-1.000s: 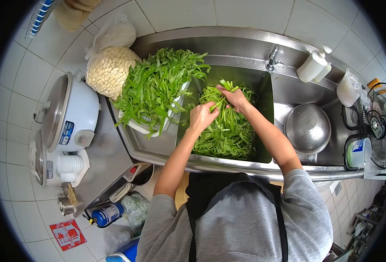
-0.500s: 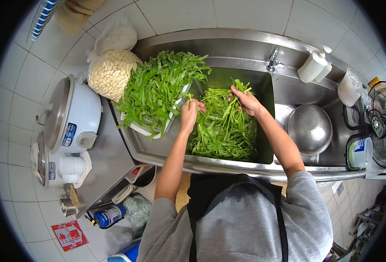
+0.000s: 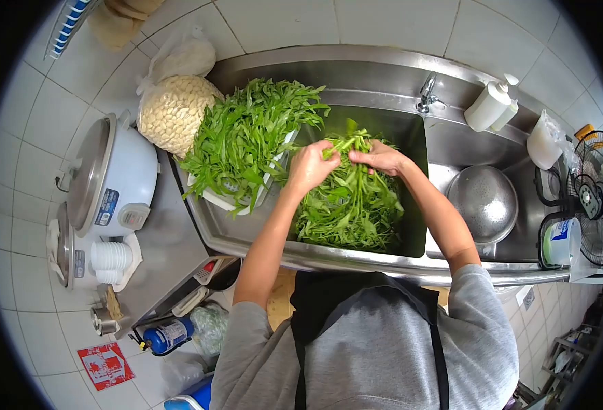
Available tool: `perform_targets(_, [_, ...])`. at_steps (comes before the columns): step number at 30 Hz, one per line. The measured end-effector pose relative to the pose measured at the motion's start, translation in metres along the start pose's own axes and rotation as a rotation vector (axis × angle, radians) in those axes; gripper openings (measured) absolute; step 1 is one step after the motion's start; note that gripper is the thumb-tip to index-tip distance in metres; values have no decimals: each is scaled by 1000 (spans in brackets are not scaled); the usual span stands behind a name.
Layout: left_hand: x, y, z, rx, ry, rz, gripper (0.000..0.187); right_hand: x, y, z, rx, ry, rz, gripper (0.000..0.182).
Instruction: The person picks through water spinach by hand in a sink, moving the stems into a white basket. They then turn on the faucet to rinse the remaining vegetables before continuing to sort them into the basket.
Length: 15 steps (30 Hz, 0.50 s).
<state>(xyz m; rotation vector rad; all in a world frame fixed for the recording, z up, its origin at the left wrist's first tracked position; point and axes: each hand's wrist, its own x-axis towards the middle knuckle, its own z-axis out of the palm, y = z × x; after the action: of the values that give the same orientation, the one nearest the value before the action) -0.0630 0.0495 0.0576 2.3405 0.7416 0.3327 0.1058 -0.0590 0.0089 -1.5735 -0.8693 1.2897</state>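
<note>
Leafy green water spinach (image 3: 346, 215) fills the left sink basin (image 3: 414, 205). Over it, my right hand (image 3: 381, 158) grips a bunch of the long stems, their leaves hanging down toward the pile. My left hand (image 3: 310, 166) is close beside it, fingers closed on stem ends that cross to the right hand. Part of the left fingers is hidden from view. To the left, a white basket (image 3: 223, 203) holds a tall heap of cut leafy greens (image 3: 250, 137).
A metal bowl (image 3: 483, 203) lies upside down in the right basin, below the faucet (image 3: 427, 94). Pump bottles (image 3: 488, 106) stand on the back ledge. At left are a bag of pale beans (image 3: 175, 116) and a large rice cooker (image 3: 127, 181).
My left hand has moved right and up to meet the right hand at the stems. The right hand has shifted slightly down, fingers now turned toward the left.
</note>
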Motion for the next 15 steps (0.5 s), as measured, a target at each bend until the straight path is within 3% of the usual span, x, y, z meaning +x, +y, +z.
perform_targets(2, [0,-5,-11,7,37,-63,26,-6,1,-6,-174,-101,-4,69])
perform_targets(3, [2,-18,-10,-32,96,0,26,-4,7,-10,-175,-104,-2,69])
perform_targets(5, [2,-18,-24,-71,83,-128,28,-1,20,-20,-265,62,141,65])
perform_targets(6, [4,-31,-24,-24,198,-27,31,4,24,-32,-232,-6,104,54])
perform_targets(7, [1,-31,-29,-25,199,-29,31,2,24,-40,-165,42,52,43])
perform_targets(10, [-7,-26,-39,103,120,-239,35,-6,22,-63,80,360,43,36])
perform_targets(12, [-10,-43,-20,182,95,-158,36,-9,18,-73,228,533,64,37])
perform_targets(15, [-13,-39,12,240,-6,-53,30,-16,4,-71,263,616,66,35])
